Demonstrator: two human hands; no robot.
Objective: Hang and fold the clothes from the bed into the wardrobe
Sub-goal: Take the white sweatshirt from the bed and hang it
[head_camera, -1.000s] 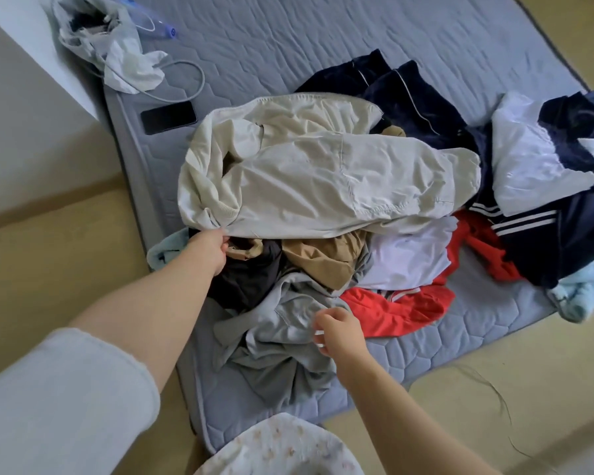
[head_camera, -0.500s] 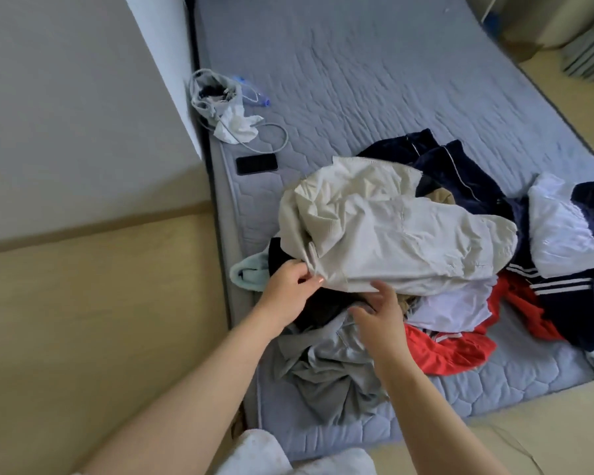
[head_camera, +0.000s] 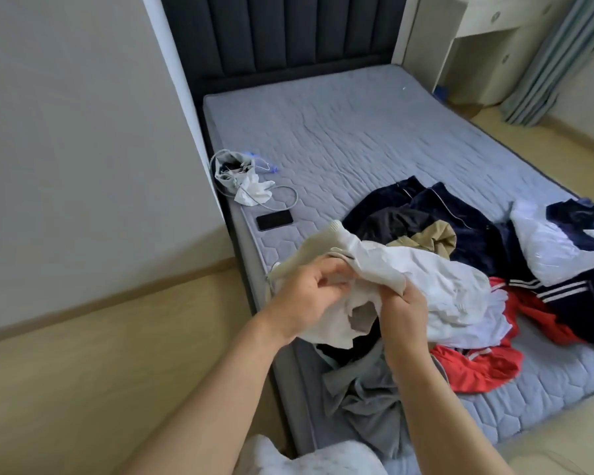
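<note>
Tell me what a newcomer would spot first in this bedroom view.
In the middle, the left hand and right hand grip a cream jacket above the bed's near edge. Behind it, a heap of clothes sprawls over the near right of the grey mattress, with a red garment the brightest. A black phone lies by the mattress's left edge.
</note>
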